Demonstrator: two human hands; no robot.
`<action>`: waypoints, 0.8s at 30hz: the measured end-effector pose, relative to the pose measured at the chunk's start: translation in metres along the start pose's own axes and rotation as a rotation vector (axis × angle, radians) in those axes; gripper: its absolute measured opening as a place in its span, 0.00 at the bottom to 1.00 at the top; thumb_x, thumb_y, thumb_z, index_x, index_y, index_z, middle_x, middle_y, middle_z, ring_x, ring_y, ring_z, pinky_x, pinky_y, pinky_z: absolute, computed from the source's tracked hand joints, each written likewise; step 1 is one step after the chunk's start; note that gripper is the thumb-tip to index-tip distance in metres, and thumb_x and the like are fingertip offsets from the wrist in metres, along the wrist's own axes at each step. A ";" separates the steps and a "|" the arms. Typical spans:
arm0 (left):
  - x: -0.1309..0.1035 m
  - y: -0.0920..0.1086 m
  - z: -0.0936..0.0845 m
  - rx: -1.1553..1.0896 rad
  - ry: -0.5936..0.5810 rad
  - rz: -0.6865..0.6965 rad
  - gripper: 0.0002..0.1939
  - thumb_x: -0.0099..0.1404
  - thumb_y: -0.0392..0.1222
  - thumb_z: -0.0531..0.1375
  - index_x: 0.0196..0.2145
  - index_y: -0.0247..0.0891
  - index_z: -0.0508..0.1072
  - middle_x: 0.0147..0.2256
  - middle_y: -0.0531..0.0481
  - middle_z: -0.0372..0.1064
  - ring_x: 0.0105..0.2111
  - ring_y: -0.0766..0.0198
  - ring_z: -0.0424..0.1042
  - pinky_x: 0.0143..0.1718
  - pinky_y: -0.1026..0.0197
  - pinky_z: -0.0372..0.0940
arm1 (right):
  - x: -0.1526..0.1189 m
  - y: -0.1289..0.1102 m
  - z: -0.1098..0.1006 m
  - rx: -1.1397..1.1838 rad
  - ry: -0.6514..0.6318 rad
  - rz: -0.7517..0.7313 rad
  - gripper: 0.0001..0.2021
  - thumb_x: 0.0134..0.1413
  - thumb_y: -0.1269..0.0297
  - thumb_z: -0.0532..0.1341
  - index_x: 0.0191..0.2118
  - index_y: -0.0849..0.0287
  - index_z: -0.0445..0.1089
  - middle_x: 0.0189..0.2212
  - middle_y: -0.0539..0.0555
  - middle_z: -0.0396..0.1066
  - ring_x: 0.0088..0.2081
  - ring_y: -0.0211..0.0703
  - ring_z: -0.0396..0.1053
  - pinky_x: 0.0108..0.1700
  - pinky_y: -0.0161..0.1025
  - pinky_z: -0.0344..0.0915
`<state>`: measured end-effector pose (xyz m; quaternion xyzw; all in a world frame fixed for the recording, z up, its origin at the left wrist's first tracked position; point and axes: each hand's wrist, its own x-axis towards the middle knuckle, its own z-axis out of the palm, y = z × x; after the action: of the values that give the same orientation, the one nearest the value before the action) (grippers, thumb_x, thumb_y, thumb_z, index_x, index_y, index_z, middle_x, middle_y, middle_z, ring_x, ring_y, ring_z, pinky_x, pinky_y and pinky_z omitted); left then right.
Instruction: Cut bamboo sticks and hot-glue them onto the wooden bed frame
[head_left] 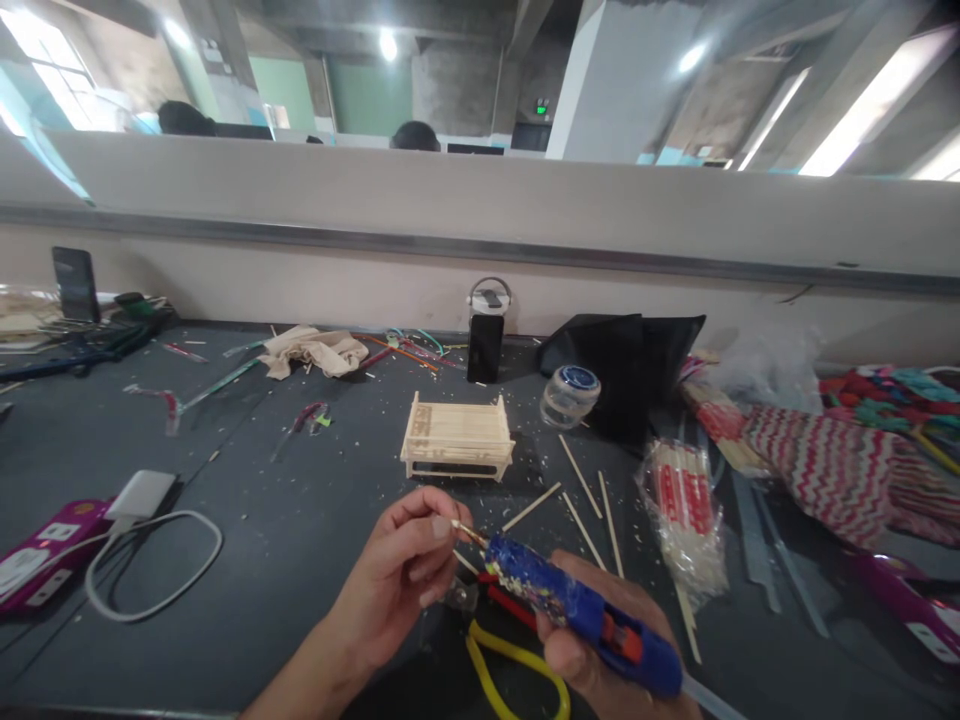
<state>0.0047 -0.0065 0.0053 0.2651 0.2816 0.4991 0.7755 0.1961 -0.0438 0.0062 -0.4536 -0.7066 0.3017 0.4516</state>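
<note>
My right hand is wrapped round a blue hot glue gun, its body spotted with dried glue and a clear glue stick coming out at the back. The gun's nozzle points left, towards my left hand. Thumb and forefinger of that hand are pinched together at the nozzle's tip, round something pale and too small to make out. Just beyond my hands, a small bench-like frame of thin wooden sticks stands upright on the dark table, apart from both hands.
Loose wooden sticks lie right of the frame. Yellow-handled pliers lie under the glue gun. Behind are a glass jar, a propped phone and a crumpled cloth. A charger with white cable sits left; bagged sticks right.
</note>
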 end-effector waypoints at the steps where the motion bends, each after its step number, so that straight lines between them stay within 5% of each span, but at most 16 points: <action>1: 0.000 0.000 0.000 0.000 -0.002 -0.001 0.04 0.55 0.36 0.62 0.29 0.34 0.70 0.30 0.53 0.66 0.15 0.80 0.43 0.14 0.74 0.46 | 0.000 0.000 0.000 -0.004 0.006 -0.004 0.26 0.50 0.37 0.56 0.22 0.58 0.65 0.17 0.48 0.61 0.19 0.35 0.59 0.21 0.34 0.54; 24: 0.000 -0.002 -0.001 0.006 -0.019 0.015 0.02 0.56 0.34 0.61 0.29 0.34 0.71 0.30 0.52 0.67 0.15 0.80 0.43 0.14 0.73 0.45 | -0.001 0.015 0.005 -0.030 0.055 -0.185 0.24 0.52 0.41 0.58 0.21 0.57 0.57 0.17 0.45 0.55 0.19 0.33 0.57 0.21 0.34 0.53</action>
<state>0.0046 -0.0070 0.0033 0.2742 0.2736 0.5014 0.7737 0.1973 -0.0382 -0.0086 -0.4013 -0.7372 0.2357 0.4898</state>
